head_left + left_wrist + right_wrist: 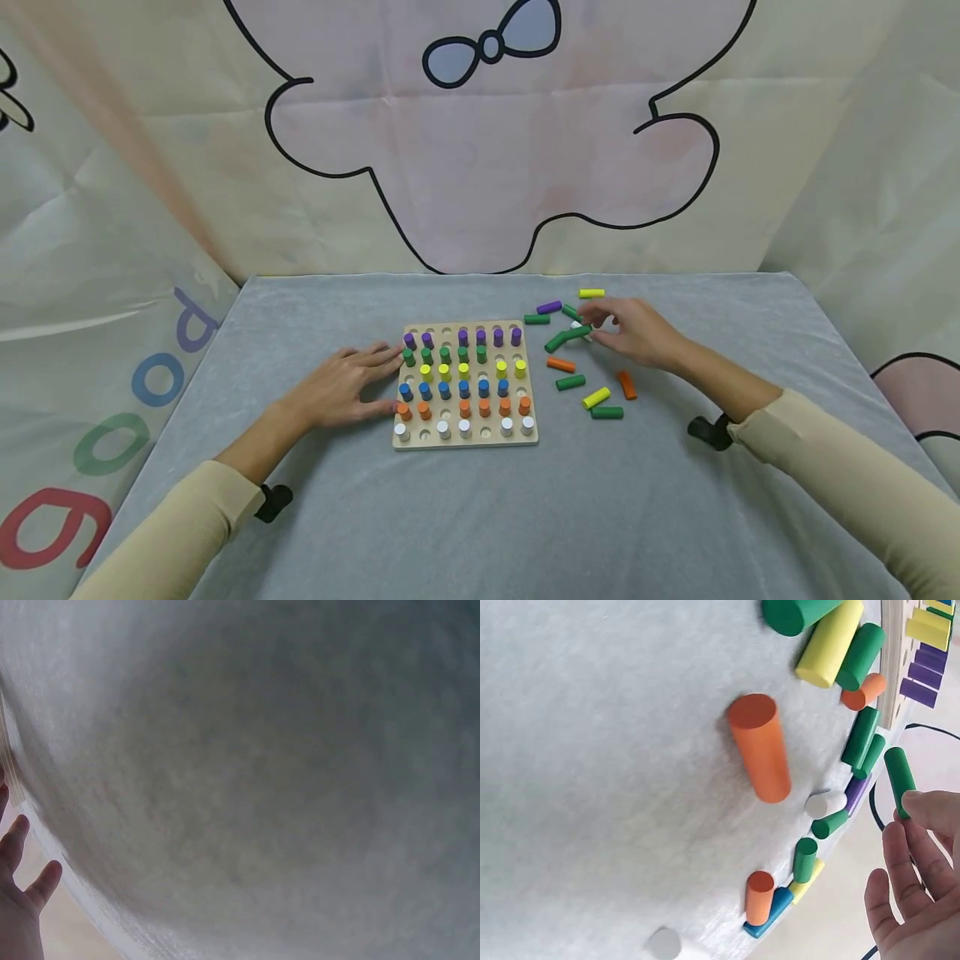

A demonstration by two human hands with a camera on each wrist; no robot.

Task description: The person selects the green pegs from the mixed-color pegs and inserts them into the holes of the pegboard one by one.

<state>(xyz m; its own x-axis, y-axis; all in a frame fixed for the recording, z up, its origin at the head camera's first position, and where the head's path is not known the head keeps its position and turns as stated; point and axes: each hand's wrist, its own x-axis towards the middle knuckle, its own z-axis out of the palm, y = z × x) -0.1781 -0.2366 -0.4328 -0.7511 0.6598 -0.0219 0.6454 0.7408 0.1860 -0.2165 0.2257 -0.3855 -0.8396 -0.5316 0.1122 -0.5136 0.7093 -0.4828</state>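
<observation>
A pale wooden pegboard [491, 442] lies on the table, with rows of purple, green, yellow, blue, orange and white pegs standing in its holes and some holes bare. At the board's left side my left hand [352, 387] rests with fingers extended, the fingertips and thumb at its edge. Right of the board, my right hand [637, 333] pinches a green peg [898, 780] between thumb and fingers, above the loose pegs. In the head view this peg overlaps another green peg [556, 342]. Only part of the left hand [19, 900] shows in the left wrist view.
Loose pegs lie right of the board: several green ones, an orange peg [627, 385], a yellow peg [596, 397] and a purple peg [549, 307] among them. A grey cloth [450, 525] covers the table. A printed curtain [465, 150] hangs behind its far edge.
</observation>
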